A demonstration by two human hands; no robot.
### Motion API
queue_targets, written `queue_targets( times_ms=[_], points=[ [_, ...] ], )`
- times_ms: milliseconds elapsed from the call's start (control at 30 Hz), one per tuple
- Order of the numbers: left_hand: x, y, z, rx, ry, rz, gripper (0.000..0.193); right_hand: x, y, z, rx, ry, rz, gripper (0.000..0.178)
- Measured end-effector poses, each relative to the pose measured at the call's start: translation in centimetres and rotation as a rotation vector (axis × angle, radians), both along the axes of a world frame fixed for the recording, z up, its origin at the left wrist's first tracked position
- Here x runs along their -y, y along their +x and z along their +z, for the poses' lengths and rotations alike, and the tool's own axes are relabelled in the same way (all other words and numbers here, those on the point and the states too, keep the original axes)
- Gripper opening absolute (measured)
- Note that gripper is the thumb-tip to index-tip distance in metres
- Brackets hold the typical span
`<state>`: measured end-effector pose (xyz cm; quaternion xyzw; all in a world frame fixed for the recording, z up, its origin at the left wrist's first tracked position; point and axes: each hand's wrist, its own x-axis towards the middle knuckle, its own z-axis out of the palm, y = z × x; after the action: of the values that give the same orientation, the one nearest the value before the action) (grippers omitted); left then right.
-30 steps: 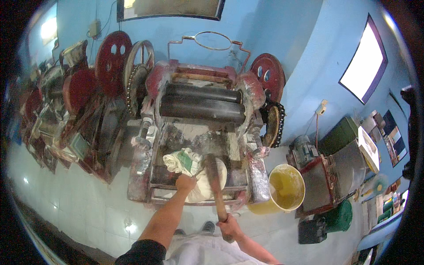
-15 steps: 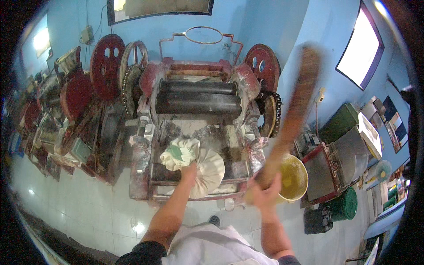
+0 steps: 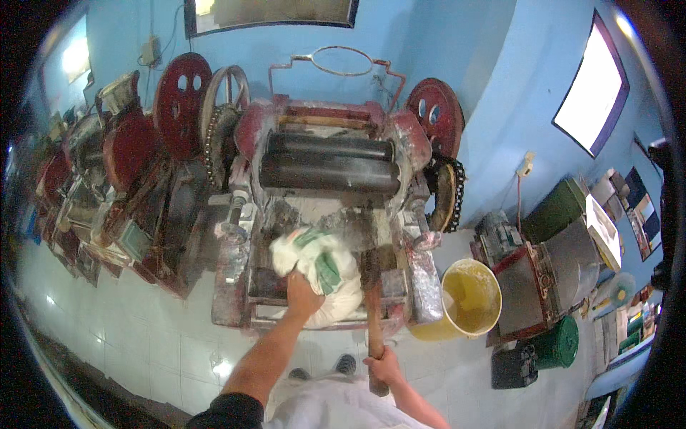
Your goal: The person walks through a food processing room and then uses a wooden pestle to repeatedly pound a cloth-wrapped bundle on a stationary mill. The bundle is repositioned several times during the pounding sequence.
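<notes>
My left hand (image 3: 305,296) is closed around the gathered neck of a white cloth sack (image 3: 344,294) with green print. The sack sits on the front tray of a roller machine (image 3: 236,286), its top bunched up above my fist. My right hand (image 3: 386,366) grips the lower end of a long wooden paddle (image 3: 375,325). Its upper part is blurred and lies low over the tray, just right of the sack. I cannot tell whether paddle and sack touch. Behind the sack run two dark rollers (image 3: 329,173), dusted with pale powder.
A yellow bucket (image 3: 434,330) stands on the floor right of the machine. A green bin (image 3: 564,343) and a black container (image 3: 514,366) are farther right. Large red wheels (image 3: 182,121) and a drive chain (image 3: 213,146) flank the rollers. More machinery lines the left side.
My right hand has swung the wooden paddle from upright above the bucket down and left, beside the sack. The sack's bunched top has tilted and shifted slightly right under my left hand.
</notes>
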<state>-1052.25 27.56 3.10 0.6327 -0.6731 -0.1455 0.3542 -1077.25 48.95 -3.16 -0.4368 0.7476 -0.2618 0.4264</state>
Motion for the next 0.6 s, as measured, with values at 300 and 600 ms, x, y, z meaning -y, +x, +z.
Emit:
queue_targets(
  times_ms=[300, 600],
  points=[
    [6.3, -3.2, 4.4, 0.228, 0.421, -0.567, 0.051, -4.1, -1.7, 3.3, 0.158, -0.106, -0.176, 0.055],
    [9.2, -6.8, 10.4, -1.083, 0.05, 0.028, 0.037, 1.8, -3.9, 15.4, 0.182, -0.595, -0.194, 0.048]
  ],
)
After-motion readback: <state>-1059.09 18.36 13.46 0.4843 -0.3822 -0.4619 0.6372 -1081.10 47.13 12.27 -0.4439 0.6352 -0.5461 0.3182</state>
